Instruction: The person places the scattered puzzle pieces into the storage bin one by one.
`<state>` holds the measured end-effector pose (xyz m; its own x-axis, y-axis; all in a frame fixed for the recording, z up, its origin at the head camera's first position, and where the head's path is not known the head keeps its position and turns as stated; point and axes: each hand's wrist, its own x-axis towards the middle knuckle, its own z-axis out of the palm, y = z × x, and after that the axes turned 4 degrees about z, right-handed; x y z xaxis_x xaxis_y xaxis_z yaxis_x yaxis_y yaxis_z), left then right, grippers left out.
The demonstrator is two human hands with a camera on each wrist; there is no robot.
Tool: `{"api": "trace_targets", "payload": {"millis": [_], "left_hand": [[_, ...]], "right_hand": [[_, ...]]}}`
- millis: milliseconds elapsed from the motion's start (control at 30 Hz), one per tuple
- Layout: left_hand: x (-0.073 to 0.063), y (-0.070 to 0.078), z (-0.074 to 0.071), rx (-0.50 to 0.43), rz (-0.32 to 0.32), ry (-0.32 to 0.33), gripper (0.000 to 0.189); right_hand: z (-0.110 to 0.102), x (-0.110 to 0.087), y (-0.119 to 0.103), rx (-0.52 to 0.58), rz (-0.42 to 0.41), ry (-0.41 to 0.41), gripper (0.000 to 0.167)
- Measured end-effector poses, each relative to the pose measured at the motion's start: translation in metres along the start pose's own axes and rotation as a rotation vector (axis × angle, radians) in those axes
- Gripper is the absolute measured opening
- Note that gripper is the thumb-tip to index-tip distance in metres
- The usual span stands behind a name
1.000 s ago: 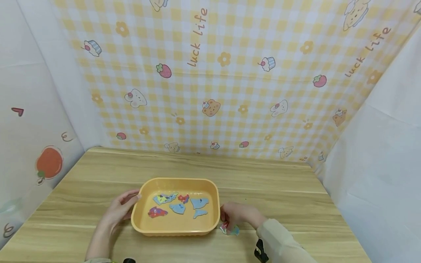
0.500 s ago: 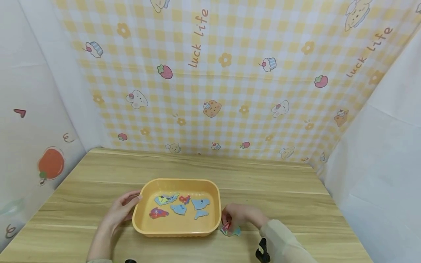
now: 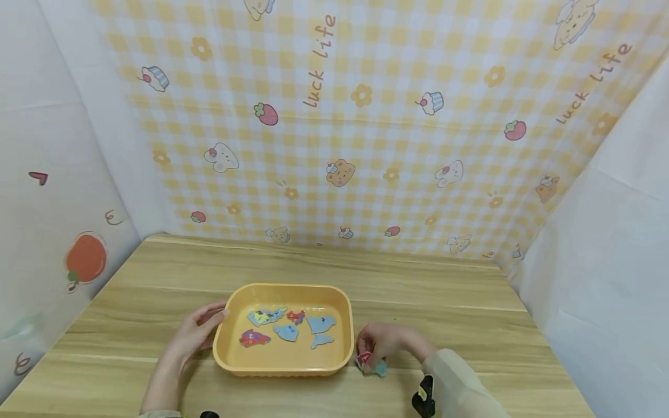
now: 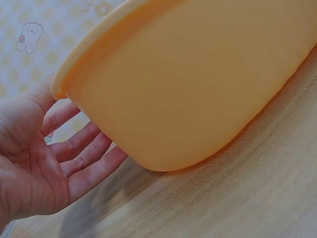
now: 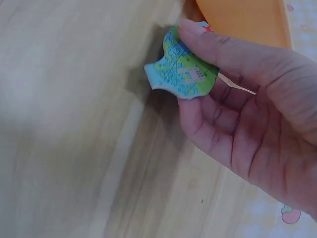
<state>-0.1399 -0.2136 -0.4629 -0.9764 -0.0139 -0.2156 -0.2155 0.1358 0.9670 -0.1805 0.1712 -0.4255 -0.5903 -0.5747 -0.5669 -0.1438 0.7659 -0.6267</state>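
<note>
A yellow-orange plastic tray [image 3: 284,371] sits on the table with several flat map puzzle pieces inside, among them a red-purple piece [image 3: 255,338] and a blue piece [image 3: 286,332]. At its left end my left hand [image 3: 195,332] holds the rim, thumb at the top edge and fingers [image 4: 94,171] against the outer wall. Just right of the tray, my right hand [image 3: 384,342] pinches a green-and-blue map puzzle piece [image 5: 188,74] between thumb and fingers. Red shows at its upper end, and a thin pale edge sticks out behind the thumb. Part of the piece is hidden by the thumb.
The wood-grain table [image 3: 460,302] runs back to a yellow checked cloth [image 3: 387,133]. White cloth walls [image 3: 601,261] stand at both sides. A black strap [image 3: 424,397] is on the right wrist, and a small black object [image 3: 209,414] shows at the bottom edge.
The view has shifted slightly, so everything sits a little further right. My right hand stays beside the tray and keeps its pinch on the puzzle piece; the left hand stays on the rim.
</note>
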Motion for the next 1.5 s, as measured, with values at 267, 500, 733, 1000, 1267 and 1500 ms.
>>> {"api": "trace_targets", "payload": {"millis": [267,500,733,1000,1267,1500], "left_hand": [[0.001,0.000,0.001,-0.001,-0.004,0.005,0.058],[0.001,0.003,0.001,-0.010,0.003,0.003,0.057],[0.001,0.004,0.001,-0.002,0.000,0.006,0.058],[0.001,0.003,0.001,0.004,-0.001,-0.001,0.058],[0.001,0.002,0.000,-0.003,0.001,-0.007,0.058],[0.000,0.000,0.000,-0.003,-0.005,-0.005,0.057]], "right_hand": [[-0.009,-0.005,0.000,0.039,0.026,0.010,0.017],[-0.019,-0.010,-0.004,0.023,0.020,0.023,0.016],[-0.029,-0.014,-0.009,-0.004,0.055,0.025,0.015],[-0.038,-0.017,-0.017,-0.052,0.068,0.031,0.014],[-0.050,-0.018,-0.031,-0.095,0.041,0.053,0.013],[-0.055,-0.012,-0.047,-0.097,0.035,0.037,0.011]]}}
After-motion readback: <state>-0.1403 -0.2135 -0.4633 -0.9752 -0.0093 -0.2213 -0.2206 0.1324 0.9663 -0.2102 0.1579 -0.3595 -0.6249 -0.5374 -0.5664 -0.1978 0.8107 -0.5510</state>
